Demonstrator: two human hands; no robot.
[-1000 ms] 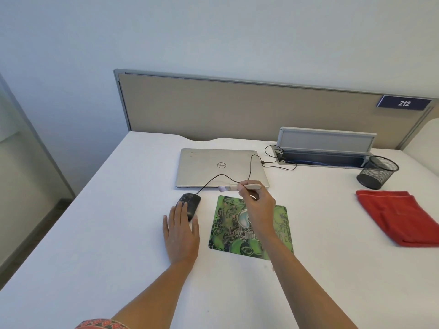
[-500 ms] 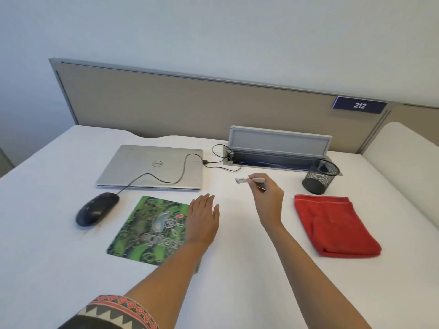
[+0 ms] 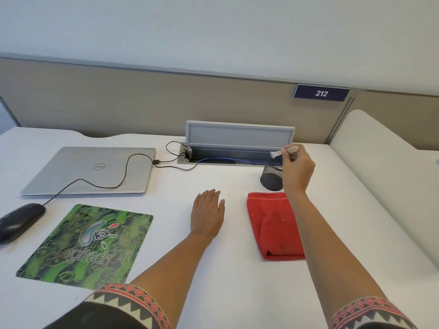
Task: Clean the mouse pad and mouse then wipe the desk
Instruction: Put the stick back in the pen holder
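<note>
I see the green mouse pad [image 3: 88, 243] lying flat at the near left of the white desk [image 3: 237, 293], with the black mouse [image 3: 19, 220] just beside its far-left corner and the mouse cable [image 3: 123, 172] trailing over the closed laptop [image 3: 71, 174] behind. My left hand [image 3: 209, 213] rests flat on the desk, fingers straight, between the pad and the folded red cloth [image 3: 273, 224]. My right hand [image 3: 298, 169], raised over the black mesh cup [image 3: 270, 178] beyond the cloth, pinches a small pale brush [image 3: 286, 150], bristles pointing left
</note>
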